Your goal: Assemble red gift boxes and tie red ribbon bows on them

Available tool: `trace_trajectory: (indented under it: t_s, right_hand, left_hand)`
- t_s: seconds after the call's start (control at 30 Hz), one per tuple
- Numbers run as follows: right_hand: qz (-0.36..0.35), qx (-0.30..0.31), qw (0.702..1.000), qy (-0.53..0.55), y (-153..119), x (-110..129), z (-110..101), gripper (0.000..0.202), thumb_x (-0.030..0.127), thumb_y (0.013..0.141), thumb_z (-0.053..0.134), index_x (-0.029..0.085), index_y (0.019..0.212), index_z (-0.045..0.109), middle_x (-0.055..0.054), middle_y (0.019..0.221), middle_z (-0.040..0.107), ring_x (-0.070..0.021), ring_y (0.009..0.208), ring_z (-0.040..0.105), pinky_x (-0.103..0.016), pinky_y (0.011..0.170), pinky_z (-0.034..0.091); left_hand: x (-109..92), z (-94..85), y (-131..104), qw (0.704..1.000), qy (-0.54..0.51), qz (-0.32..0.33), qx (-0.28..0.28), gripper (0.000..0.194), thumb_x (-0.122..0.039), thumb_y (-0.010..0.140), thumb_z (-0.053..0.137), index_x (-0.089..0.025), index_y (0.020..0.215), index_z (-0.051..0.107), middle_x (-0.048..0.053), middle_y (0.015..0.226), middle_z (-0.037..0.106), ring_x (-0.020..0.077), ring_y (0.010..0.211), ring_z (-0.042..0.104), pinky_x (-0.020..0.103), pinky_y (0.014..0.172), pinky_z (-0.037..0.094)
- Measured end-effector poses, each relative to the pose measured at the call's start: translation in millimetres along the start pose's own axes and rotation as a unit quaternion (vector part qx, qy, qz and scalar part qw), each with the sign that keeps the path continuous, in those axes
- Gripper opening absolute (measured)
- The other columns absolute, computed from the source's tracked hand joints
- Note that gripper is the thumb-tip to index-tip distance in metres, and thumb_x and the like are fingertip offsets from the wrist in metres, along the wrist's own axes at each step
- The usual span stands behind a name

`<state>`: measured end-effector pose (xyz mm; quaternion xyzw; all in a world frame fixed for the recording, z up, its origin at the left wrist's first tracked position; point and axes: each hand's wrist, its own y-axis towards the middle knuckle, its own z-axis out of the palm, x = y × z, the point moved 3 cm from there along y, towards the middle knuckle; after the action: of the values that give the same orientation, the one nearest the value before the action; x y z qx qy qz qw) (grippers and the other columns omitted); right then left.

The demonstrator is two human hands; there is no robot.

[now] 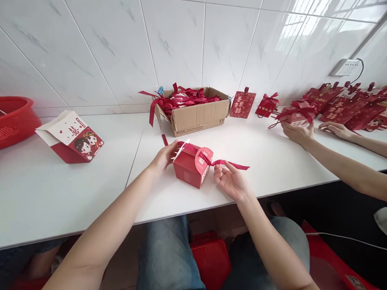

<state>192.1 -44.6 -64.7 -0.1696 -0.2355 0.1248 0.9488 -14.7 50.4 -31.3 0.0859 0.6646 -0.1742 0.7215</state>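
Observation:
A small red gift box (187, 168) with a round pink flap (204, 159) sits on the white table in front of me. A dark red ribbon (235, 163) runs over its top and is gathered at the right end. My left hand (165, 157) grips the box's left end by the white-edged flap, its fingertips partly hidden. Another ribbon end (164, 140) pokes up just beyond that hand. Beside the box's right end, my right hand (232, 182) pinches the ribbon between thumb and forefinger, palm turned up, with the tail trailing to the right.
Behind the box stands a cardboard carton (198, 116) full of red ribbons. An open-topped gift box (71, 138) and a red basket (9, 122) are on the left. At right, a co-worker's hands (298, 133) handle a ribboned box (297, 113) near several red bags (354, 108).

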Motion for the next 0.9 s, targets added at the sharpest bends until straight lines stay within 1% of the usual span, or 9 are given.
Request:
trace_trajectory:
  t_s: [0.1, 0.17, 0.27, 0.33, 0.47, 0.6, 0.73, 0.8, 0.9]
  right_hand:
    - [-0.104, -0.023, 0.994, 0.026, 0, 7, 1, 0.012, 0.022, 0.081, 0.066, 0.018, 0.073, 0.057, 0.003, 0.067, 0.058, -0.0047, 0.055, 0.056, -0.014, 0.05, 0.049]
    - [-0.167, -0.026, 0.986, 0.01, -5, 16, 5, 0.014, 0.023, 0.076, 0.071, 0.018, 0.075, 0.058, 0.004, 0.067, 0.058, -0.0047, 0.057, 0.057, -0.015, 0.051, 0.048]
    - [-0.232, -0.015, 0.972, -0.043, -13, 32, 14, 0.021, 0.025, 0.068, 0.078, 0.02, 0.076, 0.059, 0.006, 0.068, 0.057, -0.0056, 0.06, 0.057, -0.017, 0.053, 0.047]
    - [-0.265, -0.008, 0.961, -0.082, -18, 41, 21, 0.025, 0.026, 0.063, 0.08, 0.021, 0.075, 0.059, 0.007, 0.07, 0.057, -0.0065, 0.063, 0.058, -0.019, 0.056, 0.046]
    - [-0.309, 0.001, 0.937, -0.165, -23, 47, 36, 0.025, 0.03, 0.065, 0.079, 0.022, 0.074, 0.057, 0.005, 0.082, 0.061, -0.009, 0.075, 0.06, -0.02, 0.062, 0.044]
    - [-0.351, 0.044, 0.9, -0.255, -21, 46, 54, 0.02, 0.033, 0.071, 0.073, 0.022, 0.073, 0.056, 0.001, 0.102, 0.064, -0.0121, 0.089, 0.059, -0.024, 0.072, 0.045]
    - [-0.368, 0.095, 0.881, -0.281, -14, 46, 75, 0.018, 0.031, 0.073, 0.071, 0.022, 0.071, 0.056, -0.002, 0.104, 0.067, -0.0152, 0.1, 0.06, -0.027, 0.08, 0.046]
    - [-0.369, 0.115, 0.877, -0.286, -11, 47, 85, 0.019, 0.031, 0.072, 0.072, 0.021, 0.071, 0.056, -0.003, 0.103, 0.067, -0.016, 0.101, 0.061, -0.027, 0.082, 0.046]
    - [-0.37, 0.125, 0.866, -0.313, -7, 46, 97, 0.021, 0.033, 0.07, 0.074, 0.021, 0.071, 0.056, -0.003, 0.097, 0.068, -0.0165, 0.097, 0.063, -0.028, 0.085, 0.046]
  left_hand:
    - [-10, -0.7, -2, 0.994, -0.1, 0.033, 0.006, 0.04, -0.055, 0.077, 0.064, -0.021, 0.096, 0.071, 0.006, 0.099, 0.069, 0.0186, 0.085, 0.062, 0.026, 0.069, 0.046]
    - [-20, -4.0, -4, 0.988, -0.146, 0.048, -0.007, 0.035, -0.048, 0.073, 0.07, -0.021, 0.095, 0.071, 0.005, 0.096, 0.07, 0.0169, 0.082, 0.063, 0.025, 0.066, 0.047]
    - [-40, -9.2, -8, 0.985, -0.144, 0.084, -0.036, 0.028, -0.036, 0.065, 0.08, -0.02, 0.087, 0.073, 0.003, 0.082, 0.069, 0.0136, 0.072, 0.063, 0.023, 0.06, 0.047]
    - [-54, -10.6, -11, 0.985, -0.115, 0.116, -0.051, 0.027, -0.033, 0.061, 0.083, -0.018, 0.082, 0.073, 0.002, 0.075, 0.067, 0.0125, 0.066, 0.062, 0.023, 0.057, 0.047]
    - [-82, -6.2, -20, 0.982, -0.022, 0.174, -0.064, 0.028, -0.035, 0.061, 0.084, -0.016, 0.08, 0.075, 0.003, 0.077, 0.068, 0.0125, 0.066, 0.062, 0.024, 0.058, 0.049]
    - [-103, 4.6, -28, 0.974, 0.039, 0.213, -0.065, 0.03, -0.039, 0.063, 0.082, -0.017, 0.083, 0.076, 0.006, 0.085, 0.071, 0.0156, 0.073, 0.064, 0.025, 0.06, 0.051]
    - [-119, 18.8, -34, 0.964, 0.09, 0.244, -0.058, 0.032, -0.041, 0.063, 0.081, -0.016, 0.083, 0.076, 0.007, 0.086, 0.072, 0.0181, 0.078, 0.066, 0.027, 0.064, 0.052]
    - [-125, 25.9, -36, 0.959, 0.112, 0.253, -0.058, 0.034, -0.043, 0.064, 0.08, -0.015, 0.083, 0.076, 0.007, 0.084, 0.072, 0.0192, 0.079, 0.066, 0.028, 0.066, 0.053]
    - [-131, 35.4, -38, 0.952, 0.135, 0.267, -0.062, 0.037, -0.046, 0.063, 0.08, -0.014, 0.083, 0.076, 0.008, 0.084, 0.072, 0.0215, 0.083, 0.067, 0.03, 0.069, 0.054]
